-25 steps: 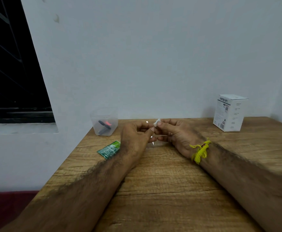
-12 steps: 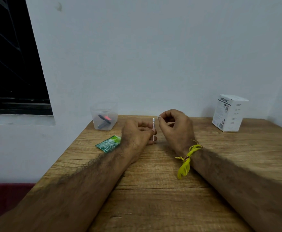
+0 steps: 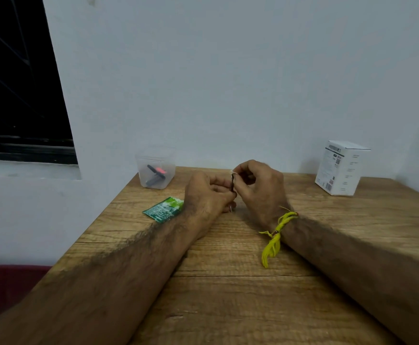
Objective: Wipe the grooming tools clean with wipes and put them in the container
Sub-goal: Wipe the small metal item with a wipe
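Head view: forearms rest on wooden counter (image 3: 228,295); left hand (image 3: 207,195) grips thin upright grooming tool (image 3: 232,186), right hand (image 3: 258,188) pinches small white wipe (image 3: 234,172) at tool's top; green sachet (image 3: 163,209) just left; clear container (image 3: 155,168) with tools beyond, white box (image 3: 340,168) far right

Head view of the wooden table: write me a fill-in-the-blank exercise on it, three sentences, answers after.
1. The clear plastic container stands on the wooden table at its far ____ corner.
2. The flat green sachet lies beside the ____ hand.
3. The yellow thread wristband is tied on the ____ wrist, whose hand pinches a small white wipe on the thin metal tool.

Missing words: left; left; right
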`<state>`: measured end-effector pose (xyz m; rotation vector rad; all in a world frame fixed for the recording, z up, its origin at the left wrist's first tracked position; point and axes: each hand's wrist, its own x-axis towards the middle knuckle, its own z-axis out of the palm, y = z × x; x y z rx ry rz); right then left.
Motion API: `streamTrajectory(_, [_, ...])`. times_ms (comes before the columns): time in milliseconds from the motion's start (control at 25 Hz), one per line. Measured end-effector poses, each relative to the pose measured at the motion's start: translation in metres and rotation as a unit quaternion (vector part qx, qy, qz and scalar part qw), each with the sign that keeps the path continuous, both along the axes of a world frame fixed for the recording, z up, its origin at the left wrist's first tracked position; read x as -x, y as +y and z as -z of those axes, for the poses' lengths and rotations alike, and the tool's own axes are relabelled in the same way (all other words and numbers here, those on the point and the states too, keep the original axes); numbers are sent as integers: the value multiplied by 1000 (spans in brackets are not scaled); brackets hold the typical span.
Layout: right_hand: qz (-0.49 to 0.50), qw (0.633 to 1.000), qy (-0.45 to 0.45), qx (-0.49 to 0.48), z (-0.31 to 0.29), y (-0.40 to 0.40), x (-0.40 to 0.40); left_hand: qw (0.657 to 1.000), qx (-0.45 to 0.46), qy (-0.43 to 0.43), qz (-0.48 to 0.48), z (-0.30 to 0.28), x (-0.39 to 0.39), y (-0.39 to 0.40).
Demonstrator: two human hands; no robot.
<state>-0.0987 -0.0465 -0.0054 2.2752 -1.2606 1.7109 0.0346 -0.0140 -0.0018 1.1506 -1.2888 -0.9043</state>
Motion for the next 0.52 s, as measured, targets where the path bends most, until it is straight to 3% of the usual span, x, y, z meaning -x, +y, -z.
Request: streamTrajectory(520, [-24,996,73,45,4,-9,1,1000,-6,12,1,3,0,-6])
